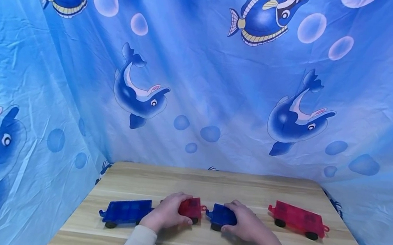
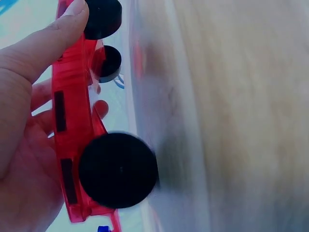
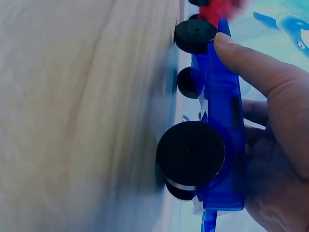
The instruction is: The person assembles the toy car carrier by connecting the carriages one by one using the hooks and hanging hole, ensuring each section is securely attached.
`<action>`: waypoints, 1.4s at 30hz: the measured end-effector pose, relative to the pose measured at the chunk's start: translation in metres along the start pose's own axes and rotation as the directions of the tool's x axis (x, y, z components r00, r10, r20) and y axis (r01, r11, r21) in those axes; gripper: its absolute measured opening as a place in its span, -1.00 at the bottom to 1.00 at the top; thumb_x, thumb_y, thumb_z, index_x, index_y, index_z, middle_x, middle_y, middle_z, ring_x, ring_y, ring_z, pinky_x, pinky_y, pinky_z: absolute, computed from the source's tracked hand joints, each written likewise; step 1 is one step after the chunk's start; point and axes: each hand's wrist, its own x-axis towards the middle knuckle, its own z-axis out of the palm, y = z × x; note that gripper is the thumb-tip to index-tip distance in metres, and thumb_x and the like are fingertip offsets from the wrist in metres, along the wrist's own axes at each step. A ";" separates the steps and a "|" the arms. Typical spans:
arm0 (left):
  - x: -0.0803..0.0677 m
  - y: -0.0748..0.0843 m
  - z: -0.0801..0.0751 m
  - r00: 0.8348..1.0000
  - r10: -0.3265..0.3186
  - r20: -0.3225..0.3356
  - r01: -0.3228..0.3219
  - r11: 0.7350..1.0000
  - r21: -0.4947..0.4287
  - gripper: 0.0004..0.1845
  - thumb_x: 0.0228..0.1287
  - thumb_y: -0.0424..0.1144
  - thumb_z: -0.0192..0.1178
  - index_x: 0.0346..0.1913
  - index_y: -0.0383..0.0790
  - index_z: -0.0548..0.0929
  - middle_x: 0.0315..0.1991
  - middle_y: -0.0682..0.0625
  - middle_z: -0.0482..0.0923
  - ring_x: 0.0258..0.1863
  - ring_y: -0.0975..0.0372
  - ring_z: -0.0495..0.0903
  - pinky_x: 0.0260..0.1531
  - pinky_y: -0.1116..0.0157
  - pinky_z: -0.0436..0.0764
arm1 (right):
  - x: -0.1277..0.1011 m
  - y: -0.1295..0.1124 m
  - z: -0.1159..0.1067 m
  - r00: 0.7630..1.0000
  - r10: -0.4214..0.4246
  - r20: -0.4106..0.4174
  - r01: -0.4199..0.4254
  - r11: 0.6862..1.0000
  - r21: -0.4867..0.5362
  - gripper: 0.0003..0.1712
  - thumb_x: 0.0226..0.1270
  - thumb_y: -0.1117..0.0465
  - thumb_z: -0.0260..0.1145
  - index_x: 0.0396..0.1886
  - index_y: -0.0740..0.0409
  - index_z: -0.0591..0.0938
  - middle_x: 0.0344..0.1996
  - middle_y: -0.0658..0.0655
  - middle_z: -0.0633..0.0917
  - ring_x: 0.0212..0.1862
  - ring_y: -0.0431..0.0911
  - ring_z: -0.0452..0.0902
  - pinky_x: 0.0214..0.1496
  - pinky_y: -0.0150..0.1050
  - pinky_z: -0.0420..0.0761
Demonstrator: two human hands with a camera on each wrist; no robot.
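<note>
My left hand (image 1: 165,214) grips a translucent red toy wagon (image 1: 190,208) with black wheels, thumb on the near side and fingers over the far side. In the left wrist view the red wagon (image 2: 72,130) shows its side against my palm. My right hand (image 1: 248,225) holds a matching blue toy wagon (image 1: 223,216) the same way; its wheels (image 3: 191,153) show large in the right wrist view. The red wagon's ring end faces the blue wagon's hook, very close; whether they touch I cannot tell.
Another blue wagon (image 1: 127,210) stands left of my left hand; its link to the red one is hidden. A second red wagon (image 1: 297,218) stands apart at the right. All are on a wooden table (image 1: 240,184), with a blue sea-print curtain (image 1: 202,77) behind.
</note>
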 end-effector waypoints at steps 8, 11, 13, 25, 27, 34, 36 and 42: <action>0.000 -0.002 0.000 1.000 -0.010 0.014 0.010 1.000 -0.020 -0.11 -0.15 0.17 0.51 0.34 0.08 0.44 0.13 0.09 0.48 0.06 0.15 0.47 -0.07 0.05 0.58 | 0.000 0.002 -0.001 1.000 0.006 0.005 -0.006 1.000 0.001 -0.07 0.04 -0.22 0.47 0.35 0.10 0.42 0.09 0.05 0.51 0.12 0.05 0.47 0.11 0.14 0.49; 0.001 -0.002 0.000 1.000 -0.006 0.008 0.006 0.999 -0.049 -0.13 -0.15 0.19 0.50 0.33 0.16 0.43 0.11 0.13 0.48 0.04 0.17 0.49 -0.08 0.07 0.59 | 0.000 0.001 -0.002 1.000 0.011 0.004 -0.011 1.000 0.001 -0.08 0.03 -0.22 0.47 0.35 0.09 0.42 0.10 0.06 0.52 0.12 0.06 0.47 0.11 0.16 0.48; 0.001 -0.001 0.001 1.000 0.005 0.013 -0.004 0.998 -0.057 -0.13 -0.15 0.20 0.50 0.33 0.16 0.44 0.12 0.15 0.47 0.03 0.19 0.48 -0.08 0.07 0.59 | 0.000 0.001 -0.002 1.000 0.004 0.006 -0.004 1.000 0.003 -0.08 0.04 -0.22 0.47 0.35 0.09 0.43 0.09 0.05 0.52 0.12 0.04 0.47 0.11 0.15 0.49; 0.002 0.001 0.004 0.999 0.016 0.038 -0.016 1.000 -0.009 -0.12 -0.16 0.18 0.51 0.32 0.10 0.45 0.15 0.16 0.46 0.08 0.20 0.45 -0.03 0.07 0.57 | 0.001 -0.003 -0.002 0.999 -0.011 0.032 0.011 1.000 0.000 -0.10 0.05 -0.21 0.47 0.35 0.09 0.43 0.08 0.04 0.51 0.08 0.00 0.47 0.07 0.09 0.51; 0.002 0.001 0.004 0.999 0.019 0.039 -0.019 1.000 0.003 -0.12 -0.17 0.17 0.52 0.32 0.10 0.45 0.16 0.16 0.46 0.09 0.20 0.44 -0.01 0.08 0.55 | 0.001 -0.003 -0.003 0.999 -0.018 0.035 0.018 1.000 -0.001 -0.10 0.05 -0.19 0.48 0.34 0.10 0.44 0.08 0.05 0.52 0.07 -0.01 0.47 0.07 0.08 0.51; 0.001 0.003 0.002 0.999 0.003 0.040 -0.003 1.000 0.000 -0.13 -0.16 0.13 0.53 0.31 0.09 0.46 0.15 0.13 0.49 0.06 0.19 0.47 -0.05 0.09 0.58 | 0.001 -0.001 -0.005 0.999 -0.014 0.032 0.014 1.000 0.013 -0.09 0.02 -0.21 0.49 0.33 0.10 0.45 0.09 0.06 0.51 0.09 0.01 0.46 0.10 0.10 0.50; 0.001 0.002 0.002 0.999 -0.004 0.042 0.004 1.000 0.002 -0.13 -0.16 0.14 0.53 0.31 0.11 0.46 0.16 0.14 0.48 0.07 0.19 0.47 -0.05 0.10 0.58 | 0.000 0.000 -0.006 1.000 -0.007 0.030 0.006 1.000 0.013 -0.07 0.00 -0.23 0.49 0.33 0.10 0.45 0.09 0.06 0.52 0.10 0.02 0.46 0.10 0.11 0.50; 0.001 0.000 0.003 0.999 -0.019 0.041 0.019 1.000 0.008 -0.14 -0.16 0.16 0.52 0.31 0.18 0.44 0.18 0.18 0.46 0.08 0.21 0.46 -0.03 0.10 0.57 | -0.003 -0.001 -0.009 0.999 0.025 0.034 -0.025 1.000 -0.003 -0.05 -0.01 -0.29 0.47 0.34 0.06 0.45 0.11 0.04 0.51 0.11 0.04 0.44 0.09 0.15 0.50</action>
